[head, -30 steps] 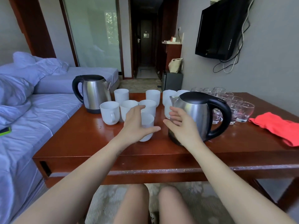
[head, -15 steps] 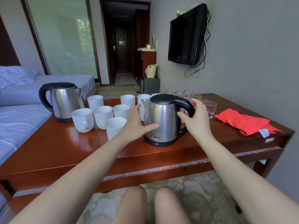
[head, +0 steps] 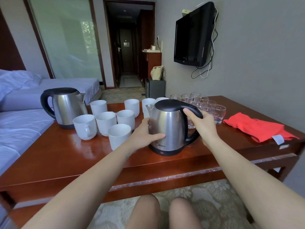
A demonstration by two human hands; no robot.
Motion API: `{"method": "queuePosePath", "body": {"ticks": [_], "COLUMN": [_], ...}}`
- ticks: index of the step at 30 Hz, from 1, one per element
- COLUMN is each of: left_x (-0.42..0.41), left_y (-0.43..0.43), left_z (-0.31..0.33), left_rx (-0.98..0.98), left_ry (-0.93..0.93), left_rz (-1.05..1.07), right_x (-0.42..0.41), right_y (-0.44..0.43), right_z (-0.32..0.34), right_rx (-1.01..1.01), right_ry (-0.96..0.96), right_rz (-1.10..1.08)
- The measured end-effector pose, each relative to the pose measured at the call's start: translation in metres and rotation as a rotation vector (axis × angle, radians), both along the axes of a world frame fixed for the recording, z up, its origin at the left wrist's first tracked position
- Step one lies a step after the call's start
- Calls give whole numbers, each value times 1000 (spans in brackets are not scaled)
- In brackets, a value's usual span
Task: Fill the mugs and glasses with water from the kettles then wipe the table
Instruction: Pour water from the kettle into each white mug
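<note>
A steel kettle point(head: 170, 129) with a black lid and handle stands near the front of the wooden table point(head: 66, 159). My right hand point(head: 202, 123) grips its black handle. My left hand point(head: 143, 134) rests against its steel side, thumb across the front. Several white mugs point(head: 118, 136) stand in a cluster left of it. A second steel kettle point(head: 66, 106) stands at the table's left edge. Several clear glasses point(head: 212, 109) are grouped behind the near kettle, partly hidden by it. A red cloth point(head: 257, 126) lies at the right end.
A bed point(head: 21, 123) with bluish sheets runs along the table's left side. A television point(head: 193, 35) with dangling cables hangs on the right wall. A dark corridor opens at the back. My knees point(head: 161, 212) are below the table's front edge, over patterned carpet.
My right hand moved from the kettle's side to its handle and closed around it. My left hand left the front mug and now lies on the kettle's body. The camera turned right.
</note>
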State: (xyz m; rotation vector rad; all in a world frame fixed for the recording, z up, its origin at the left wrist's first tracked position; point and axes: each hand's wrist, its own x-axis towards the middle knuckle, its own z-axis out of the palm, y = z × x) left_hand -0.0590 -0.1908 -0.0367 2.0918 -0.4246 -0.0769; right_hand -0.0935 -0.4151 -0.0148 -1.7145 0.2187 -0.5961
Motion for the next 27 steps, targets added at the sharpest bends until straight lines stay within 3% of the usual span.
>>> {"method": "queuePosePath", "body": {"ticks": [9,16,19,22,27], "left_x": [1,-10,-8,-5,1], "left_y": [11,72,97,107,105], "left_z": [5,3,-13,-26,-39], "left_rx": [41,204,218,149,23], "left_ry": [-93,-433,-275,-117,-136], "left_rz": [-62,109,282,301,307], "right_x": [-4,0,1,3,8], "right_y": [10,26,31,36,48], "right_z": [1,13,21,35,56], "right_rx": [85,113,65,25,-124], "right_ry": [-39,-101,-115,-124,-120], "right_rz": [9,17,64,97,181]}}
